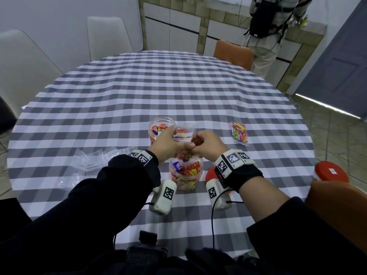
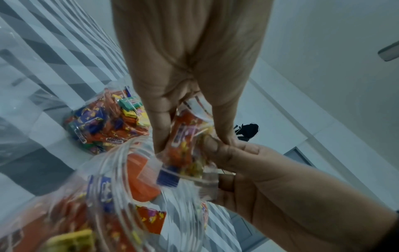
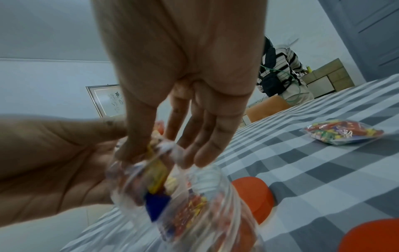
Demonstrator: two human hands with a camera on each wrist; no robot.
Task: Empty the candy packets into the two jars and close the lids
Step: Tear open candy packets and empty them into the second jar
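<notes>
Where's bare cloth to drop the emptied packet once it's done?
Bare: the far half of the tablecloth, beyond the far jar; also the strip between the hands and the full packet. Crowded: empty wrappers on the left, near jar and red lids on the right.

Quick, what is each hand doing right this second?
Left hand: grips the candy packet over the near jar.
Right hand: pinches the same packet at its lower end.
</notes>
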